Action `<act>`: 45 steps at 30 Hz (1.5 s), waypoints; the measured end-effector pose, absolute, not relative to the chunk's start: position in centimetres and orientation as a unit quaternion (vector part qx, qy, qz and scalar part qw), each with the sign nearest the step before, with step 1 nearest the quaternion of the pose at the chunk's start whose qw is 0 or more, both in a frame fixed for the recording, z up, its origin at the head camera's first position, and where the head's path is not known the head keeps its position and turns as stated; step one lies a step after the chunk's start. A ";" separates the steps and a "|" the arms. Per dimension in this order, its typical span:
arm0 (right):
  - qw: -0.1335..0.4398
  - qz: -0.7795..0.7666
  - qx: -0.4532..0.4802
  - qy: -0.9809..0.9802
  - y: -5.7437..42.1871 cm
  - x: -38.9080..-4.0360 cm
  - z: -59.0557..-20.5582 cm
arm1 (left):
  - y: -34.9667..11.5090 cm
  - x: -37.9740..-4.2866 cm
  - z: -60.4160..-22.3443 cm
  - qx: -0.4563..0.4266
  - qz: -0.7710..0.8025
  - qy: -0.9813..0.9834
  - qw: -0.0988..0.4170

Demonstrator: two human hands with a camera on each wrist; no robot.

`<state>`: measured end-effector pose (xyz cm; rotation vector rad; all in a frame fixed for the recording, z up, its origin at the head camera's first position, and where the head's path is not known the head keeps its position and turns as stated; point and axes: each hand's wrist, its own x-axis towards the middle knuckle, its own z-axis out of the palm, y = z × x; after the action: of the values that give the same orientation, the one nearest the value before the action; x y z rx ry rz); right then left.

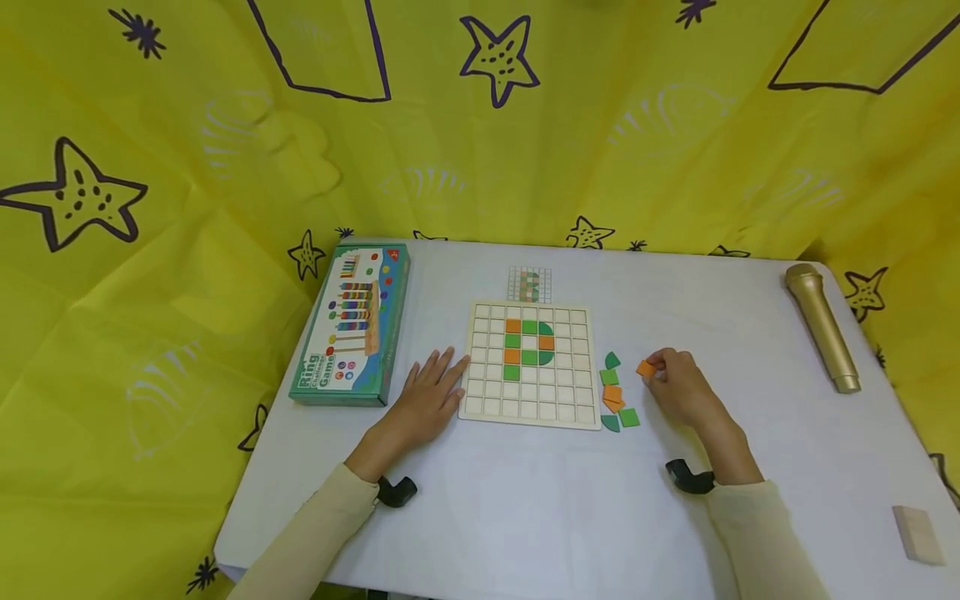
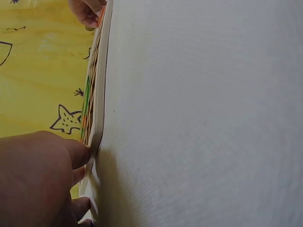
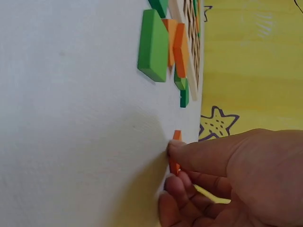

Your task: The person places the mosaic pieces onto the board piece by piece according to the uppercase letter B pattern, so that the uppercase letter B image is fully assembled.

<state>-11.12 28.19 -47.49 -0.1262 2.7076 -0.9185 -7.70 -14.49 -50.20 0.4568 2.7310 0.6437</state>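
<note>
I'm pinching an orange tile (image 1: 646,368) in my right hand (image 1: 681,388) — loose pieces (image 1: 612,394) nearby. My left hand (image 1: 427,402) is spread, touching the grid board (image 1: 510,409).

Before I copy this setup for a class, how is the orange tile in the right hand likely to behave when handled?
The orange tile is probably stiff: pinched by the right hand, it shows no bend. Small and thin, it should be light. If pushed, its flat shape suggests sliding rather than rolling.
</note>
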 end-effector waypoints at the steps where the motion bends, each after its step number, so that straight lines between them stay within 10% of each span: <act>1: 0.138 -0.318 -0.046 0.937 28.0 -11.1 -47.6 | -14.5 -7.7 -50.2 0.159 0.224 0.950 0.148; 45: 0.104 -0.276 -0.235 0.926 13.2 -11.6 -47.7 | -14.5 -7.7 -50.4 0.156 0.223 0.951 0.145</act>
<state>-11.57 13.24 -47.70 -0.6940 2.7316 -0.8139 -7.66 -14.50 -50.45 0.4504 2.7406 0.6436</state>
